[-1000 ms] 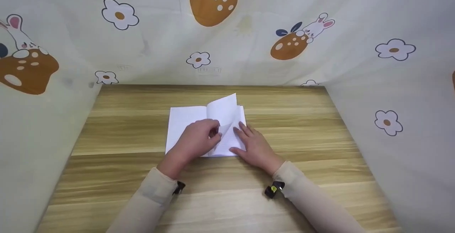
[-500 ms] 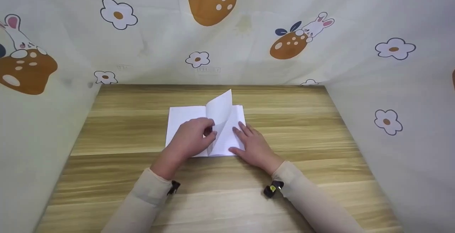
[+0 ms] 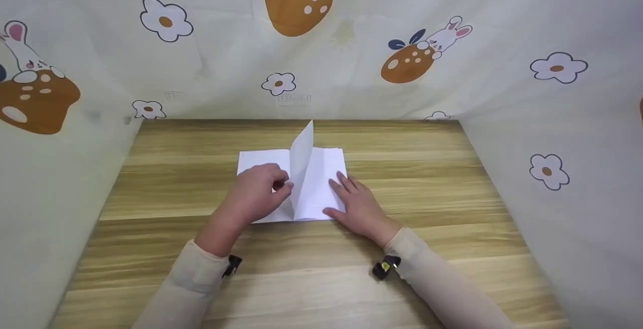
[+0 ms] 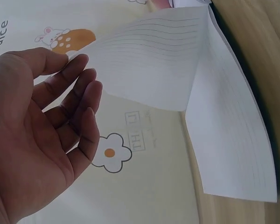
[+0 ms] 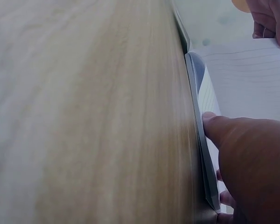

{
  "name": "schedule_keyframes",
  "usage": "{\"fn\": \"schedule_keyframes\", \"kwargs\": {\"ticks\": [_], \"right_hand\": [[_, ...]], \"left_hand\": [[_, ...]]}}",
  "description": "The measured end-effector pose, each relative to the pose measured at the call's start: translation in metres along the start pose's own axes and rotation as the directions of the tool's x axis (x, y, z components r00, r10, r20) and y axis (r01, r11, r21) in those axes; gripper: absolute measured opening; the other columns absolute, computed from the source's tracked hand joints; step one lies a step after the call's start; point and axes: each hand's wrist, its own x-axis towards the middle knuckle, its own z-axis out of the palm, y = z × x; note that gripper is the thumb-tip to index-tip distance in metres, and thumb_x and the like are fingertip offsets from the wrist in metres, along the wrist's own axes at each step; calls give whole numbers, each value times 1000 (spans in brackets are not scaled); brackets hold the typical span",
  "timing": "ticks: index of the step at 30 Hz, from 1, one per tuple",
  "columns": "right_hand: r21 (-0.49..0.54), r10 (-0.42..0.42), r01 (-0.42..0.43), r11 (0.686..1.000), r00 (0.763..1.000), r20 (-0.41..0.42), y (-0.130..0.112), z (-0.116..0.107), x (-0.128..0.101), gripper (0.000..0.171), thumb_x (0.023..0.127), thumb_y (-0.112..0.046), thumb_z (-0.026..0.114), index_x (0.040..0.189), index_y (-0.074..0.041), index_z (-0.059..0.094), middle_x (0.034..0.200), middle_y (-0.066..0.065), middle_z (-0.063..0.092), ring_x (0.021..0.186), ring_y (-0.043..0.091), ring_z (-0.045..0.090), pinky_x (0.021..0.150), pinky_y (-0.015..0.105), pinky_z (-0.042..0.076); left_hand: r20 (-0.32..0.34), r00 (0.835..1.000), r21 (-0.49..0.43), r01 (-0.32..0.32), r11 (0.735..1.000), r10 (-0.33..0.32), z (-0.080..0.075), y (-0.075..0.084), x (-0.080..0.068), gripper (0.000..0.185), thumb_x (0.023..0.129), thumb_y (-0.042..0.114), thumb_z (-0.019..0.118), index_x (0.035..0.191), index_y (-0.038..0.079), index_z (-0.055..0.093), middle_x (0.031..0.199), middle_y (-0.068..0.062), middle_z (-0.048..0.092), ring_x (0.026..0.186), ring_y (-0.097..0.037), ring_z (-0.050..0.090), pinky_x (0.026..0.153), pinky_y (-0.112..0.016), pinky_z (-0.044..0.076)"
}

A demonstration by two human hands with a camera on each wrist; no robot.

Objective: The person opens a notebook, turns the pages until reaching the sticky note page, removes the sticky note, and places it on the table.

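An open notebook point(image 3: 324, 183) with lined white pages lies on the wooden table. One page point(image 3: 301, 155) stands up from its spine, almost upright and slightly curved. My left hand point(image 3: 258, 191) pinches that page by its near corner between thumb and index finger, above the notebook's left half. In the left wrist view the left hand point(image 4: 51, 112) has its other fingers loosely bent, and the lifted page point(image 4: 149, 60) stretches from the fingertips to the spine. My right hand point(image 3: 364, 211) rests on the right half's outer edge, fingers spread, its thumb point(image 5: 219, 126) on the paper in the right wrist view.
The wooden table point(image 3: 427, 183) extends around the notebook on every side. Behind it and at both sides hangs a pale cloth point(image 3: 226, 58) printed with flowers and rabbits. A small black device point(image 3: 386, 267) sits at the right wrist.
My left hand has moved left, drawing the page from leaning over the right half to nearly upright. The right hand has stayed in place on the notebook.
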Motion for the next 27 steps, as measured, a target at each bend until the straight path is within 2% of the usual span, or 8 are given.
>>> {"fn": "schedule_keyframes", "kwargs": {"ticks": [7, 13, 16, 19, 21, 24, 27], "right_hand": [[-2, 10, -10, 1000, 1000, 20, -1, 0, 0, 84, 109, -64, 58, 172, -12, 40, 181, 16, 27, 164, 47, 28, 131, 63, 27], [5, -1, 1, 1000, 1000, 6, -1, 0, -2, 83, 109, -63, 59, 172, -11, 40, 181, 16, 27, 163, 47, 28, 130, 63, 27], [13, -4, 4, 1000, 1000, -3, 0, 0, -3, 83, 109, -62, 59, 172, -11, 41, 181, 17, 27, 163, 48, 28, 130, 64, 27], [17, -2, 2, 1000, 1000, 1, 0, 0, -3, 83, 109, -63, 58, 172, -11, 40, 181, 17, 26, 164, 48, 27, 130, 64, 26], [13, 1, -1, 1000, 1000, 7, 0, 1, -3, 84, 109, -63, 58, 172, -12, 39, 181, 17, 26, 164, 47, 26, 130, 64, 26], [2, 3, -3, 1000, 1000, 15, 0, 1, -3, 84, 109, -64, 56, 173, -12, 38, 181, 16, 25, 164, 46, 26, 131, 63, 25], [-4, 3, -3, 1000, 1000, 18, 0, 2, -3, 84, 110, -64, 55, 173, -12, 37, 182, 16, 24, 165, 46, 26, 131, 63, 25]], "left_hand": [[-4, 1000, 33, -10, 999, 10, -8, -4, -6, 24, 103, 23, 73, 83, 10, 77, 74, 2, 58, 71, -20, 53, 69, -39, 49], [4, 999, 15, -52, 999, 52, -19, -10, -15, 35, 101, 17, 73, 68, 13, 63, 67, 2, 50, 65, -18, 47, 63, -37, 44], [24, 998, -3, -49, 999, 49, -23, -13, -19, 40, 101, 16, 73, 64, 15, 56, 65, 4, 46, 63, -16, 44, 62, -36, 42], [56, 998, -22, -22, 1000, 23, -26, -17, -24, 44, 101, 15, 72, 62, 16, 51, 64, 5, 43, 61, -14, 42, 60, -34, 40], [91, 996, -47, 18, 999, -13, -29, -19, -27, 45, 102, 16, 72, 62, 16, 50, 64, 5, 41, 61, -14, 41, 60, -33, 39], [154, 985, -97, 88, 991, -72, -33, -22, -32, 40, 104, 17, 72, 65, 15, 61, 64, 5, 48, 62, -14, 43, 60, -33, 40], [217, 967, -122, 162, 979, -132, -38, -27, -36, 30, 105, 18, 71, 77, 10, 76, 68, 3, 58, 63, -15, 48, 59, -33, 44]]}}
